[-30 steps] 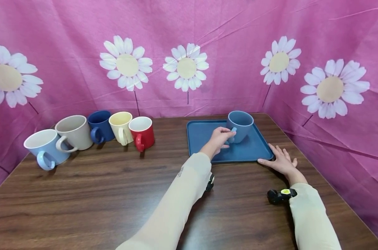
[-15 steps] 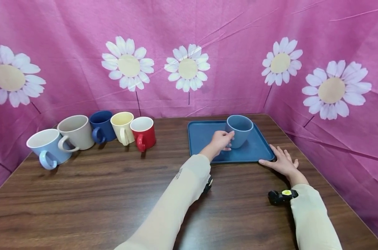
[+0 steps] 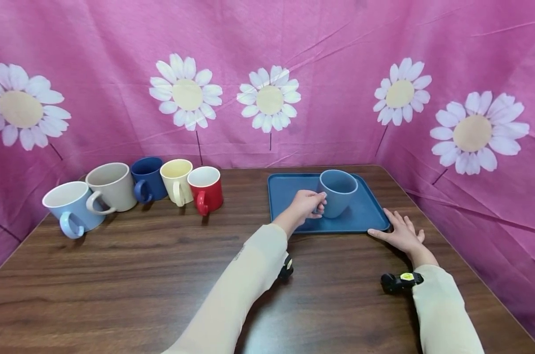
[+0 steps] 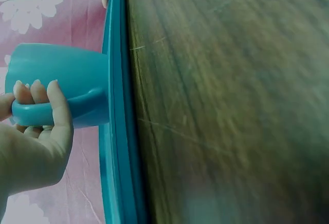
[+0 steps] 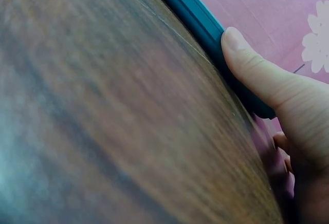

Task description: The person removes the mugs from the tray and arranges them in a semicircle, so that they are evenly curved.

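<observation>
A grey-blue mug [image 3: 337,195] stands upright over the front part of a blue rectangular tray [image 3: 289,184]. My left hand [image 3: 304,209] grips its handle, and the left wrist view shows the fingers curled around the handle [image 4: 33,113]. Whether the mug's base touches the tray is hard to tell, as the tray's raised rim hides it there. At the tray's front right corner lies my right hand [image 3: 402,235], its fingers spread and fairly straight. In the right wrist view the thumb [image 5: 252,67] touches the tray's outer rim [image 5: 198,21].
Along the back left of the wooden table [image 3: 161,275] stand a light blue mug [image 3: 79,206], a beige mug [image 3: 117,189], a dark blue mug [image 3: 150,179], a yellow mug [image 3: 177,183] and a red mug [image 3: 211,194]. A pink flowered cloth [image 3: 329,137] hangs behind.
My left hand has brought the grey-blue mug nearer, toward the tray's front edge, and the fingers sit more firmly around the handle. The right hand stays at the tray's corner.
</observation>
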The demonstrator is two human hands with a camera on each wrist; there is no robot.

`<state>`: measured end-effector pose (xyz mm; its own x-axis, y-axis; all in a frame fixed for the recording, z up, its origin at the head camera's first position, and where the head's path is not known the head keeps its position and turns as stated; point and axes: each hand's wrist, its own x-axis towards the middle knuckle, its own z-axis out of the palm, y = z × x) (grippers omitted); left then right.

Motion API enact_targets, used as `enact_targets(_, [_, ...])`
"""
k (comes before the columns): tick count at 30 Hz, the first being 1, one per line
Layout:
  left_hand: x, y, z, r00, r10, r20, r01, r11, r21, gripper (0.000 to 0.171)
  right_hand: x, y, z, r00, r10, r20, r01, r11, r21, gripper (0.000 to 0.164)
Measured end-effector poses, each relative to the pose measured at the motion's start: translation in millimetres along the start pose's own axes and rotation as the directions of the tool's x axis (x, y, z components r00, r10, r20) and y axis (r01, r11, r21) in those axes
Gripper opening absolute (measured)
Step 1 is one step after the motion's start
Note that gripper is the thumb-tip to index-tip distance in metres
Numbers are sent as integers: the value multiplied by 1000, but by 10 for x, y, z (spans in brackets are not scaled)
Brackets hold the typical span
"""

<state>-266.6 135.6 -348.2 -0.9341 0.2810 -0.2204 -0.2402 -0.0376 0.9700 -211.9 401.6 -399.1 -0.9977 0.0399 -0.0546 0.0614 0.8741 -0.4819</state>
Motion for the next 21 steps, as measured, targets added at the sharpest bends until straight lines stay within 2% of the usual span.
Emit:
enact_targets(12, [-157,30,-336,1000,23,21,-20,991,-130,22,-8,-12,-4,1000,0,-1,0,1000,-10,97])
enact_targets(21, [-435,160,-698,998,63,-5,-63,979,-192,20,-25,-32,-5,1000,-4,3,4,1000,0,97])
